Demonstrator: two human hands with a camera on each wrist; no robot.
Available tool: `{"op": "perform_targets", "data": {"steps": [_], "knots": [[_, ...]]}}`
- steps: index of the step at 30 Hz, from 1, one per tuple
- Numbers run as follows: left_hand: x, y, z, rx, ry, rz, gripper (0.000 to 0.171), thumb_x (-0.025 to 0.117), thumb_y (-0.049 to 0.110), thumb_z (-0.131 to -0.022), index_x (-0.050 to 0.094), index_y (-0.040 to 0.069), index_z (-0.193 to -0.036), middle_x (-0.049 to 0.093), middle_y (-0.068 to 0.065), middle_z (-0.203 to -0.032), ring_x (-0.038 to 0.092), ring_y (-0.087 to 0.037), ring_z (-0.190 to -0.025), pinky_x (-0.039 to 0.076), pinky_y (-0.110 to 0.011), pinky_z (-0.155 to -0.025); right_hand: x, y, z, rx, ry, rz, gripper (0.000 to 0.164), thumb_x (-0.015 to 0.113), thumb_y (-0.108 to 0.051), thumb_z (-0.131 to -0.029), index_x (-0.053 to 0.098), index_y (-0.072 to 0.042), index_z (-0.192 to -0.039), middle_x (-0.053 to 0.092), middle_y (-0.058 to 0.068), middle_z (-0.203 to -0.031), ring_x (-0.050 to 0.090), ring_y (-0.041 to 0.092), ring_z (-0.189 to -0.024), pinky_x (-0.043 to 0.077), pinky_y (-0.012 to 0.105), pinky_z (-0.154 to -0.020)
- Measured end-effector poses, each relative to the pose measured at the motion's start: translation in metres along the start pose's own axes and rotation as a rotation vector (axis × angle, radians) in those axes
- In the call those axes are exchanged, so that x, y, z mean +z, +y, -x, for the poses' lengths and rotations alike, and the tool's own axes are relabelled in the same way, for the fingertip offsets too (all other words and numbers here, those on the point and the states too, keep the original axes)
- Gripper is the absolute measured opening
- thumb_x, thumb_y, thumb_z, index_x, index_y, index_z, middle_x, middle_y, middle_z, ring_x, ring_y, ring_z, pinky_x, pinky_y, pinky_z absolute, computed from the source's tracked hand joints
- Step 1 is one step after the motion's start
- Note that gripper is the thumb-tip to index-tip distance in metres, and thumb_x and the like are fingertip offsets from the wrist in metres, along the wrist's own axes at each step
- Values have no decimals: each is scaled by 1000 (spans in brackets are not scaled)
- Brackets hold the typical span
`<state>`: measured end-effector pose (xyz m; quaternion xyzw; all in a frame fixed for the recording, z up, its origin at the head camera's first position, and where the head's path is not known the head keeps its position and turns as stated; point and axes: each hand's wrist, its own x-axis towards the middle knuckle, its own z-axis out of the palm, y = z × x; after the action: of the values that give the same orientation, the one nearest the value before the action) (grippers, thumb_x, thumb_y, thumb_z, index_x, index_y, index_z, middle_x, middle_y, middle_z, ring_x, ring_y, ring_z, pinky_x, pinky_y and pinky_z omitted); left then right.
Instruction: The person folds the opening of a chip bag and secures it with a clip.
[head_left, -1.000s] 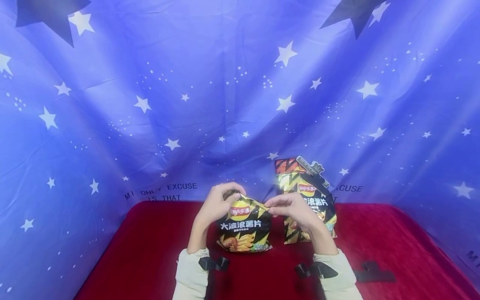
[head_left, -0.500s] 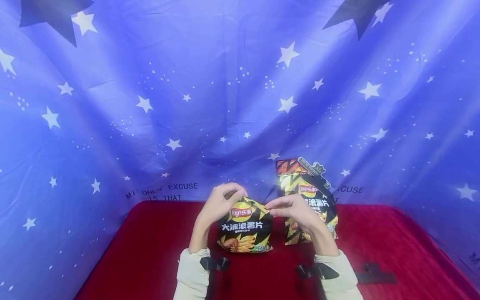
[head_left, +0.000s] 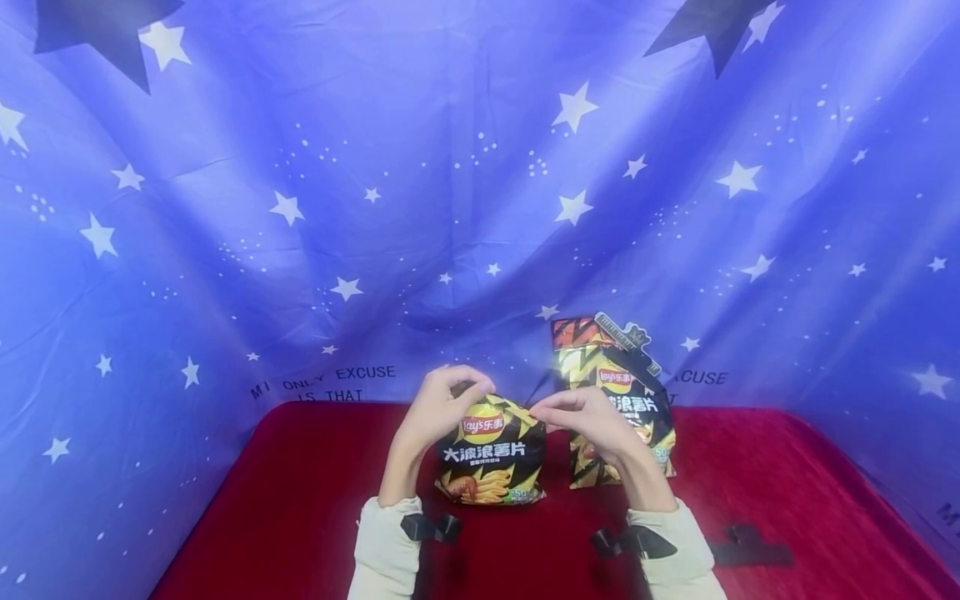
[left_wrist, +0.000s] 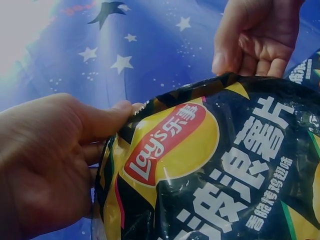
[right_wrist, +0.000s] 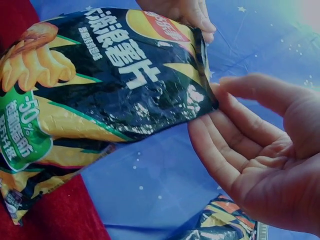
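Observation:
A black and yellow Lay's potato chip bag [head_left: 487,479] stands upright on the red tablecloth, its top edge looking folded over. At its upper left corner my left hand [head_left: 435,412] pinches the edge, the thumb lying on the near side. My right hand [head_left: 592,423] pinches the upper right corner between thumb and fingers. In the left wrist view the left hand [left_wrist: 45,165] grips beside the logo on the chip bag [left_wrist: 235,175]. The right wrist view has the right hand [right_wrist: 270,150] with its fingers behind the corner.
A second Lay's bag [head_left: 656,437] stands behind my right hand, with a grey ruler-like strip [head_left: 626,337] across its folded-looking top. A flat black piece [head_left: 757,552] lies at the right on the red tablecloth [head_left: 315,467]. Behind the table hangs a blue star-print curtain [head_left: 465,208].
Both hands keep their places at the bag's upper corners. The right fingers shift very slightly at the corner; the bag barely moves.

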<state>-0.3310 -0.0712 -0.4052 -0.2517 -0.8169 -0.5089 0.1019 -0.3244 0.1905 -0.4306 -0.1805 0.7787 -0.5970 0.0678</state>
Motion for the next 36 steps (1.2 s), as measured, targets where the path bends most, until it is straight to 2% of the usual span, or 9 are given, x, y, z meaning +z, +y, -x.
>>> {"op": "perform_targets", "data": {"steps": [3,8,12,18,21,24,27,31,36], "knots": [[0,1,0,13,4,-6,9,73,15,-93,79,10,-99,79,-4,-99,73,-23,-103,22,-58,-125,3,-1,-1,12,34,-18,30,75,-13,-91,72,11,-109,79,3,-94,72,12,-83,61,31,-79],[-1,3,0,20,6,-20,11,73,11,-93,80,9,-101,80,-5,-101,72,-25,-106,21,-58,-125,5,-1,-2,25,49,-49,32,74,-11,-91,68,14,-110,78,1,-91,72,12,-81,61,31,-79],[-1,5,0,20,-1,-24,13,73,8,-92,80,9,-103,80,-5,-102,72,-26,-108,21,-58,-125,7,-3,-1,32,67,-31,31,74,-13,-92,71,11,-110,78,1,-93,72,13,-84,61,32,-79],[-2,9,3,6,-13,-32,17,73,6,-91,79,8,-107,79,-5,-106,71,-26,-111,21,-57,-126,12,-7,-1,25,82,9,30,74,-15,-92,73,9,-109,78,14,-100,70,10,-84,59,28,-78],[-1,11,4,-19,-7,-20,20,73,5,-91,78,10,-109,79,-3,-108,71,-24,-108,39,-54,-117,14,-7,-1,-14,76,4,28,73,-11,-92,72,12,-108,77,21,-101,69,8,-84,59,27,-78],[2,12,4,-48,17,-41,21,72,8,-90,77,14,-109,78,0,-106,69,-19,-98,52,-48,-100,16,-6,-2,-56,73,29,25,73,-10,-92,74,11,-105,76,23,-100,68,8,-84,58,26,-79],[6,13,4,-55,58,-146,11,72,21,-92,77,18,-101,78,3,-100,68,-17,-92,44,-52,-109,17,-7,-1,-95,62,57,22,73,-10,-92,74,9,-103,76,22,-98,68,10,-85,58,27,-81],[9,14,2,-62,80,-271,19,72,36,-94,78,19,-89,79,5,-93,72,-18,-96,16,-62,-124,18,-8,0,-126,55,91,19,73,-12,-93,76,4,-102,76,18,-99,68,12,-88,57,28,-83],[7,14,2,-70,35,-214,14,74,29,-93,80,16,-89,80,4,-93,73,-20,-98,11,-63,-126,20,-8,0,-146,54,101,17,72,-13,-93,76,1,-101,76,17,-98,68,13,-88,56,28,-84]]}}
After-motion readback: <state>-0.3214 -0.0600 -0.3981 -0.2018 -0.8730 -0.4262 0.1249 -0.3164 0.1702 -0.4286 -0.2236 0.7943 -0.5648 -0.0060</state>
